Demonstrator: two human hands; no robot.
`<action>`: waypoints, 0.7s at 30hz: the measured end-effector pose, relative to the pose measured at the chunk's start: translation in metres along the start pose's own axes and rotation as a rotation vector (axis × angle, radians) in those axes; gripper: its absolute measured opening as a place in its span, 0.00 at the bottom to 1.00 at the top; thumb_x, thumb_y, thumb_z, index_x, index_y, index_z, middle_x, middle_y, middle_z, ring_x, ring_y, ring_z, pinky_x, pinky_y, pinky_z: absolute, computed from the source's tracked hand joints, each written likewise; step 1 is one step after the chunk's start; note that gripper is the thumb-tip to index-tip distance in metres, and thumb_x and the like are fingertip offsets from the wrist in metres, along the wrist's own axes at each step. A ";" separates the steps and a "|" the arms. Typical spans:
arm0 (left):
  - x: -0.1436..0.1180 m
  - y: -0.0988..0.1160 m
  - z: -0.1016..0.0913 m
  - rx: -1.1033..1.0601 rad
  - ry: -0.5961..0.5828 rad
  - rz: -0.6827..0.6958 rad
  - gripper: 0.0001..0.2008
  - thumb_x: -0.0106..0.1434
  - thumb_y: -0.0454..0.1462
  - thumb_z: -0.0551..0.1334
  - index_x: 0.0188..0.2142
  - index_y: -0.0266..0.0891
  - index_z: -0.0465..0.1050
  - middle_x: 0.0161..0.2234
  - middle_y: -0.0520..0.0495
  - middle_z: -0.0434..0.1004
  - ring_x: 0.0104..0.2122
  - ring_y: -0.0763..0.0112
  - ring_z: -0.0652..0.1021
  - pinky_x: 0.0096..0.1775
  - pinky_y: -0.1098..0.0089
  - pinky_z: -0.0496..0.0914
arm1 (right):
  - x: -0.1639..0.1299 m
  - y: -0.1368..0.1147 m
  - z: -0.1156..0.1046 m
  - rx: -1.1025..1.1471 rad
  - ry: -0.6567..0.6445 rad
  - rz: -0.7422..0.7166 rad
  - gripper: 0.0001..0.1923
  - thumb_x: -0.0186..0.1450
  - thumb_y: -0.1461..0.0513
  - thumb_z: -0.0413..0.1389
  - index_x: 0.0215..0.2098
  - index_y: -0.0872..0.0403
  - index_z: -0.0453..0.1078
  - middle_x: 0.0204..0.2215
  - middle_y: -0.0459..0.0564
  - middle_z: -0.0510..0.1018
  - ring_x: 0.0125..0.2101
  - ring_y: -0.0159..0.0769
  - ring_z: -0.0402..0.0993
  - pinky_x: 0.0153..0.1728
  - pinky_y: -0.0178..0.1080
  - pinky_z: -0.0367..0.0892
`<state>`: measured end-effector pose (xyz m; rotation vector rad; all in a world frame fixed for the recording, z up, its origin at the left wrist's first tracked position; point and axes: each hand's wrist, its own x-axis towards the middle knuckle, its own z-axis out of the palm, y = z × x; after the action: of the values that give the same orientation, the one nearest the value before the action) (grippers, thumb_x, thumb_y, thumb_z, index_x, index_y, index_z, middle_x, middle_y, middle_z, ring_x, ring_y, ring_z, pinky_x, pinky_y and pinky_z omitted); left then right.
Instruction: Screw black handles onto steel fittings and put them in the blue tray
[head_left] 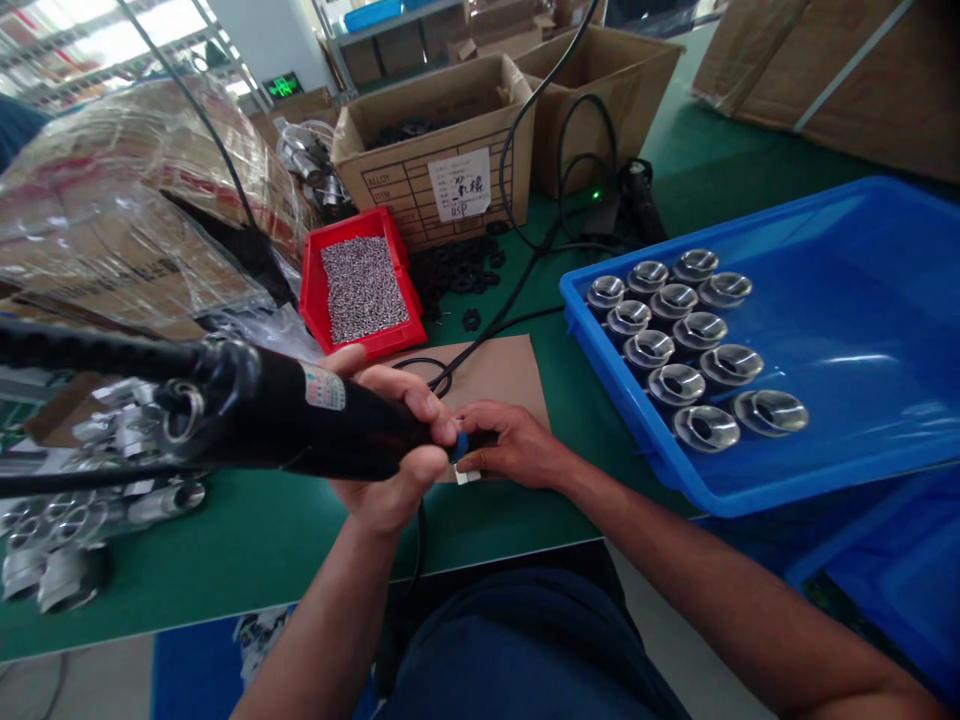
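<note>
The left hand (394, 450) is wrapped around a black, labelled driver (300, 415), held level just below the red bin (311, 285). The right hand (506, 445) pinches a small blue-and-white part (460, 450) at its tip, over the cardboard sheet (495, 370).

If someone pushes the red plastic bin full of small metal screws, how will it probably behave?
The red plastic bin looks heavy for its size, being heaped with small metal screws. It would probably slide stiffly on the green table mat, not tip, since it sits low. A hard shove might spill loose screws.
</note>
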<state>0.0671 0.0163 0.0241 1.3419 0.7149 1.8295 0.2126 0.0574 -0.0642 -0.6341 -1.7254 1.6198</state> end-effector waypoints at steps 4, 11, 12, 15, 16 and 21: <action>0.002 -0.004 0.002 -0.021 0.013 0.063 0.34 0.52 0.63 0.64 0.44 0.38 0.72 0.28 0.49 0.69 0.19 0.70 0.73 0.21 0.66 0.72 | 0.000 -0.003 0.000 -0.024 0.011 0.001 0.13 0.54 0.61 0.69 0.37 0.52 0.77 0.41 0.48 0.78 0.43 0.40 0.74 0.47 0.41 0.68; 0.001 -0.003 0.006 -0.004 0.088 0.085 0.28 0.56 0.60 0.63 0.38 0.38 0.72 0.25 0.50 0.69 0.17 0.70 0.72 0.18 0.67 0.69 | 0.000 -0.005 0.001 -0.108 0.042 -0.029 0.14 0.52 0.64 0.70 0.36 0.52 0.78 0.39 0.48 0.79 0.43 0.41 0.74 0.48 0.42 0.67; 0.001 -0.003 0.005 -0.004 0.078 0.081 0.27 0.56 0.60 0.63 0.38 0.38 0.72 0.25 0.50 0.69 0.17 0.70 0.72 0.19 0.67 0.70 | 0.000 -0.005 0.001 -0.122 0.046 -0.031 0.14 0.52 0.64 0.70 0.36 0.52 0.78 0.40 0.48 0.79 0.44 0.41 0.74 0.48 0.42 0.67; -0.001 -0.004 0.003 0.019 0.079 0.066 0.27 0.55 0.59 0.64 0.40 0.39 0.72 0.26 0.50 0.69 0.19 0.71 0.73 0.20 0.67 0.71 | 0.000 -0.005 0.002 -0.145 0.046 -0.032 0.14 0.52 0.65 0.70 0.37 0.51 0.78 0.41 0.49 0.79 0.44 0.41 0.74 0.49 0.43 0.67; -0.001 -0.004 0.003 0.023 0.088 0.062 0.27 0.55 0.60 0.64 0.40 0.39 0.71 0.26 0.51 0.69 0.19 0.71 0.73 0.21 0.68 0.71 | 0.000 -0.005 0.002 -0.150 0.048 -0.033 0.15 0.52 0.65 0.70 0.37 0.51 0.78 0.41 0.48 0.79 0.45 0.41 0.74 0.49 0.43 0.68; -0.002 -0.005 0.006 0.009 0.165 0.045 0.28 0.54 0.61 0.64 0.38 0.41 0.70 0.25 0.52 0.68 0.18 0.73 0.71 0.21 0.70 0.69 | 0.001 -0.006 0.002 -0.190 0.032 -0.051 0.14 0.52 0.65 0.70 0.37 0.51 0.78 0.41 0.48 0.80 0.45 0.42 0.74 0.49 0.43 0.67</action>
<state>0.0741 0.0176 0.0213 1.2312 0.7849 1.9922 0.2111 0.0560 -0.0579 -0.6966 -1.8710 1.4146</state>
